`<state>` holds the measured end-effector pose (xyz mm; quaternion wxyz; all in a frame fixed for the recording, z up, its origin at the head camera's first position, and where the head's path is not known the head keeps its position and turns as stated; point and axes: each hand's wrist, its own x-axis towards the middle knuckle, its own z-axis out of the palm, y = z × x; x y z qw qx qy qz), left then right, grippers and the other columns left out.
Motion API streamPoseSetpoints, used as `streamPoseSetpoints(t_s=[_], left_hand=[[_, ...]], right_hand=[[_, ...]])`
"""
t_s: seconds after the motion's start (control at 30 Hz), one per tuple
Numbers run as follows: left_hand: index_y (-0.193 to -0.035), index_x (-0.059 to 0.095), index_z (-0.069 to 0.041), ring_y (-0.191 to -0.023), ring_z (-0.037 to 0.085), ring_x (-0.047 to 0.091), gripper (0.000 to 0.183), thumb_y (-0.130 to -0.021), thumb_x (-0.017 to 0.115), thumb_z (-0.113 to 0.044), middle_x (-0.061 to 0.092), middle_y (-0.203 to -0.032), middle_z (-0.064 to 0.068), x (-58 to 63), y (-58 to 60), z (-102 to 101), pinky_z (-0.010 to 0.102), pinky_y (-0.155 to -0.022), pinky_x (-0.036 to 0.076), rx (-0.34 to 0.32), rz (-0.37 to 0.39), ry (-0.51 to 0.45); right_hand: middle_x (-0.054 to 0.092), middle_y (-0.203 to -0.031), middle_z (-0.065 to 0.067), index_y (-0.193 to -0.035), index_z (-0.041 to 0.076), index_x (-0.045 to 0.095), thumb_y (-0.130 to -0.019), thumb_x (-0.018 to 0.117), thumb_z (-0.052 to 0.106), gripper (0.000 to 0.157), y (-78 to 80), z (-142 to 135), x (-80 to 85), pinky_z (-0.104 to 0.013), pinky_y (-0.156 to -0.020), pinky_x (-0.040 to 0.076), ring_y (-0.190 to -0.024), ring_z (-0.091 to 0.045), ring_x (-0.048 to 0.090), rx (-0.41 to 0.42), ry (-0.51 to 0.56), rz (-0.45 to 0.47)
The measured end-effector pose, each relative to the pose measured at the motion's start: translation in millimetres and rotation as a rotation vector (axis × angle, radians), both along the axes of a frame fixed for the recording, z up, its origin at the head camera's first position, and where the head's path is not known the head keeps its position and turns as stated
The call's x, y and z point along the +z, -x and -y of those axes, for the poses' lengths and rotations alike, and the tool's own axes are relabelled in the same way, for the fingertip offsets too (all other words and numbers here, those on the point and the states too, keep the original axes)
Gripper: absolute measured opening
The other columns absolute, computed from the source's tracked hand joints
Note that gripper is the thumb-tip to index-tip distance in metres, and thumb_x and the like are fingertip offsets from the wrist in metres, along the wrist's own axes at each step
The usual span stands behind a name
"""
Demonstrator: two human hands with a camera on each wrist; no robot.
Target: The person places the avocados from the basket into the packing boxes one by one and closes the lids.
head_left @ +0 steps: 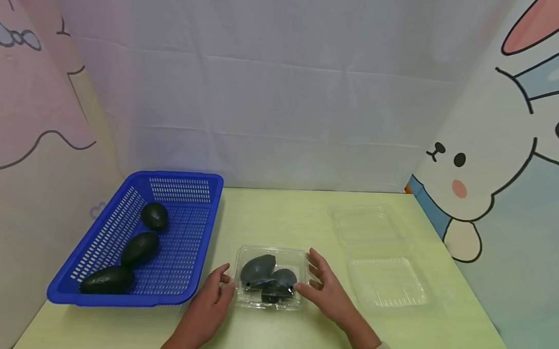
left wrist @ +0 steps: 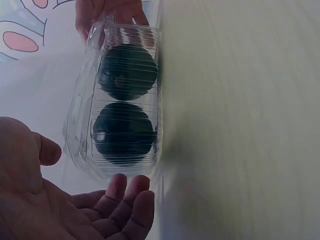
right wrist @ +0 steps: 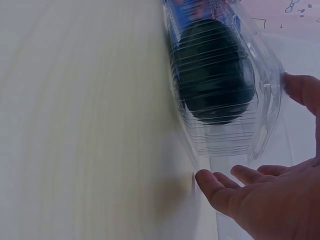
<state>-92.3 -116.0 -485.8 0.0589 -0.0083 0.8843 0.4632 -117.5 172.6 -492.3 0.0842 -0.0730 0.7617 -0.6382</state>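
left hand (head_left: pixel 212 300): open, fingers loosely bent and parted from the thumb, at the left end of the clear container (head_left: pixel 290 258); whether it makes contact cannot be told. right hand (head_left: pixel 324 289): open, thumb at the lid's edge by the front right corner, fingers spread beside the right end; no grip by either hand. container: flat on the surface (head_left: pixel 264 333) between the hands, lid down, long axis running left to right. inside, dark green oval fruit, at least two; the left fruit (head_left: pixel 257 270) slants, its far end toward the right. left of the hands, a blue basket (head_left: pixel 190 269), long axis running away from the person, with three like fruits (head_left: pixel 140 249) along its left side. right, a second clear container (head_left: pixel 386 283), lid folded back.
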Motion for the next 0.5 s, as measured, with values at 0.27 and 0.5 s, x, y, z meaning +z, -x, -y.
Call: streamPoseSetpoints(t_s=[0.27,0.5], left_hand=[[-0.143,0.056,-0.008,-0.081,0.014,0.061,0.04,-0.111,0.039,-0.024,0.067,-0.085,-0.006,1.6,-1.9,4.9,0.043,-0.081,0.051,-0.031,0.053,0.053],[-0.149,0.047,0.002,-0.068,0.021,0.061,0.044,-0.108,0.04,-0.013,0.067,-0.075,0.001,-1.6,-0.8,6.1,0.034,-0.066,0.05,-0.077,0.119,-0.188]], right_hand=[[0.039,-0.157,-0.024,-0.162,0.002,0.025,-0.092,0.079,0.013,0.089,0.5,0.7,-1.7,-0.057,-0.111,0.039,-0.143,-0.045,0.039,-0.022,0.0,0.015],[0.041,-0.155,-0.026,-0.161,0.001,0.026,-0.092,0.078,0.013,0.086,-0.4,-0.1,0.4,-0.057,-0.11,0.04,-0.14,-0.046,0.042,-0.008,0.004,0.029]])
